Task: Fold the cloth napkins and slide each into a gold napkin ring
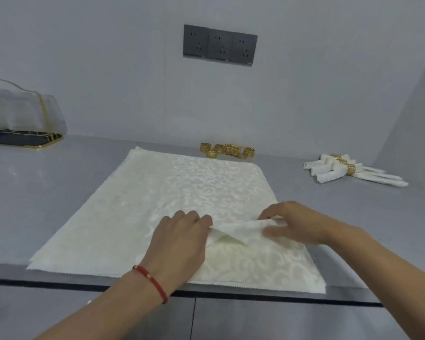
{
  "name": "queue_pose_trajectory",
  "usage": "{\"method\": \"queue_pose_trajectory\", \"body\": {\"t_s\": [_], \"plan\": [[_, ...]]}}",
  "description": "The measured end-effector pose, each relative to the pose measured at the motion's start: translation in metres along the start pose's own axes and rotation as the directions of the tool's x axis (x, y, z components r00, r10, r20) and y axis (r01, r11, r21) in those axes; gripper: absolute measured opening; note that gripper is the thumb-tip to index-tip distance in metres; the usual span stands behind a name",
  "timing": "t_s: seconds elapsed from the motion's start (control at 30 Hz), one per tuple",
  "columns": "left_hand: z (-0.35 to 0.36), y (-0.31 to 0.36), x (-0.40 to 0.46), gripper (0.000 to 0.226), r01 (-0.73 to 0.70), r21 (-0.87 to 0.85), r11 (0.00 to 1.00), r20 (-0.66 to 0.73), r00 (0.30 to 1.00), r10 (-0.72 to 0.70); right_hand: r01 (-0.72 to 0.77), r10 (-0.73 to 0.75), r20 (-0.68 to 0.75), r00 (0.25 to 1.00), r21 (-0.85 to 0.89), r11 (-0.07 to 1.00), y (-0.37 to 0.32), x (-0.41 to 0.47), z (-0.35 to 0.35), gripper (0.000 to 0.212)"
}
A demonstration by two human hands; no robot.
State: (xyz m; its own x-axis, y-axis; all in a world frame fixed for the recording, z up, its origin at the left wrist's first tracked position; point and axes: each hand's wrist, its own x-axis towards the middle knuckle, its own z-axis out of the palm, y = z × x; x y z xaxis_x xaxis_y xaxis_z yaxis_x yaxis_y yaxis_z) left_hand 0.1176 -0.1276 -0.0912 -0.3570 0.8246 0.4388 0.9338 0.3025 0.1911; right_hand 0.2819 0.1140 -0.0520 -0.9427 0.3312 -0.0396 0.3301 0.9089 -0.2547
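Observation:
A cream patterned cloth napkin (157,204) lies spread flat on the grey counter. Near its front edge a small fold of the cloth (236,229) is lifted between my hands. My left hand (182,236), with a red bracelet on its wrist, pinches the left end of the fold. My right hand (295,222) pinches the right end between thumb and fingers. Several gold napkin rings (227,150) stand in a cluster just behind the napkin. At the right rear lie folded white napkins in gold rings (349,169).
A clear tissue box with gold trim (20,114) stands on a dark tray at the far left. Dark wall sockets (220,45) sit on the grey wall behind. The counter's front edge (59,283) runs just below the napkin.

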Motion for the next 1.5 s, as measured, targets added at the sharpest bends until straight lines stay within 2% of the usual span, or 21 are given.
{"method": "queue_pose_trajectory", "body": {"t_s": [0.03, 0.1, 0.2, 0.33, 0.4, 0.47, 0.57, 0.63, 0.73, 0.8, 0.9, 0.97, 1.1, 1.23, 1.4, 1.5], "plan": [[0.001, 0.0, -0.002, 0.021, 0.026, 0.056, 0.998, -0.006, 1.0, -0.026, 0.012, -0.008, -0.098, 0.995, 0.041, 0.999, 0.005, 0.0, 0.003, 0.013], [0.004, -0.001, -0.003, 0.026, 0.096, 0.097, 0.991, 0.012, 0.995, -0.098, 0.015, 0.011, -0.213, 0.977, 0.12, 0.993, 0.011, -0.001, 0.007, 0.018], [0.012, -0.001, -0.002, 0.025, 0.139, 0.09, 0.986, 0.033, 0.989, -0.143, 0.042, -0.016, -0.246, 0.969, 0.1, 0.994, 0.008, -0.012, 0.006, 0.029], [0.01, -0.005, 0.011, 0.023, 0.064, 0.01, 0.998, 0.133, 0.989, -0.064, 0.012, 0.023, -0.229, 0.973, 0.148, 0.989, 0.006, -0.04, 0.008, 0.05], [0.002, -0.006, 0.011, 0.019, 0.025, -0.009, 1.0, 0.155, 0.988, -0.024, -0.007, 0.047, -0.211, 0.976, 0.188, 0.982, 0.0, -0.051, 0.008, 0.05], [-0.007, -0.009, 0.008, 0.022, 0.04, -0.012, 0.999, 0.161, 0.986, -0.037, -0.003, 0.051, -0.199, 0.979, 0.234, 0.972, -0.004, -0.056, 0.007, 0.042], [-0.015, -0.016, 0.004, 0.032, 0.116, -0.094, 0.989, 0.199, 0.975, -0.096, 0.016, 0.038, -0.178, 0.983, 0.294, 0.956, -0.007, -0.06, 0.002, 0.018], [-0.024, -0.015, 0.002, 0.036, 0.152, -0.075, 0.986, 0.218, 0.967, -0.133, 0.015, 0.054, -0.193, 0.98, 0.337, 0.941, -0.005, -0.059, 0.001, 0.012], [-0.035, -0.006, -0.002, 0.035, 0.125, 0.073, 0.989, 0.213, 0.967, -0.138, -0.007, 0.111, -0.229, 0.967, 0.41, 0.912, 0.0, -0.054, 0.003, 0.032], [-0.04, 0.0, -0.004, 0.034, 0.113, 0.111, 0.987, 0.208, 0.969, -0.134, -0.032, 0.144, -0.212, 0.967, 0.456, 0.889, 0.001, -0.049, 0.005, 0.043], [-0.051, 0.001, -0.009, 0.041, 0.195, 0.005, 0.981, 0.285, 0.94, -0.188, -0.075, 0.178, -0.14, 0.974, 0.542, 0.837, -0.002, -0.043, 0.004, 0.048], [-0.057, -0.007, -0.006, 0.048, 0.215, -0.041, 0.976, 0.277, 0.941, -0.196, -0.073, 0.158, -0.095, 0.983, 0.592, 0.803, -0.006, -0.034, 0.001, 0.054], [-0.042, -0.037, 0.041, 0.055, 0.237, -0.123, 0.964, 0.256, 0.946, -0.2, -0.133, 0.218, -0.119, 0.969, 0.492, 0.86, -0.001, 0.018, -0.004, 0.058], [0.003, -0.074, 0.118, 0.049, 0.271, -0.002, 0.963, 0.214, 0.941, -0.264, -0.225, 0.295, -0.205, 0.933, 0.305, 0.925, 0.026, 0.093, -0.008, 0.056], [0.047, -0.101, 0.188, 0.025, 0.297, 0.082, 0.951, 0.181, 0.934, -0.308, -0.314, 0.383, -0.34, 0.859, 0.242, 0.918, 0.043, 0.161, -0.001, 0.029], [0.062, -0.104, 0.219, 0.022, 0.333, 0.124, 0.935, 0.173, 0.921, -0.35, -0.412, 0.454, -0.314, 0.834, 0.194, 0.89, 0.054, 0.19, -0.001, 0.032]]}}
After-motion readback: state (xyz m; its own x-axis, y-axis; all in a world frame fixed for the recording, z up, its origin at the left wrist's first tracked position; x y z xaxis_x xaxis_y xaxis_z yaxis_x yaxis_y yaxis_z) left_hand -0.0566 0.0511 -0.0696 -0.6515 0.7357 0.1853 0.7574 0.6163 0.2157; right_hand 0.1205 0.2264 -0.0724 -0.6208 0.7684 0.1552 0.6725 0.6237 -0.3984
